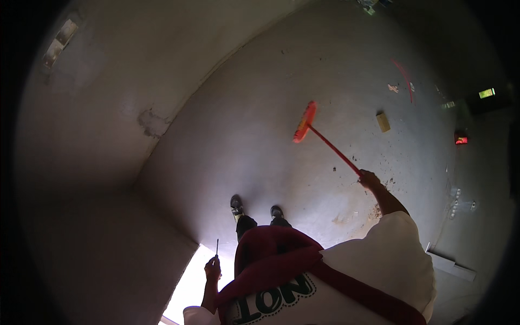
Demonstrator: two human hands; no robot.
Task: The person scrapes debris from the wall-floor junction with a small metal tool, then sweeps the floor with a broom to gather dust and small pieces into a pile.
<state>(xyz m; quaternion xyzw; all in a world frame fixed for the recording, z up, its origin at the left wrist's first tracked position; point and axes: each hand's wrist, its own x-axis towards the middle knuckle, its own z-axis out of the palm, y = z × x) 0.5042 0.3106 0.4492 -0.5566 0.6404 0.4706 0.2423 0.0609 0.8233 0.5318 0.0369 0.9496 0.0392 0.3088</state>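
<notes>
My right hand (369,179) grips the red handle of a push broom (304,122), out to the right of my body. The broom's red head with its bristles is over the grey floor, ahead of my shoes. Low on the left, my left hand (213,269) holds a thin screwdriver-like tool (217,248) with its shaft pointing up in the picture. Bright light from an opening lies behind that hand. Whether the broom's bristles touch the floor cannot be told.
A brown block (382,122) lies on the floor at the right, with dark debris (353,158) nearer my right hand. A red object (461,140) and a white strip (451,265) are by the right wall. A bare wall (122,89) runs along the left.
</notes>
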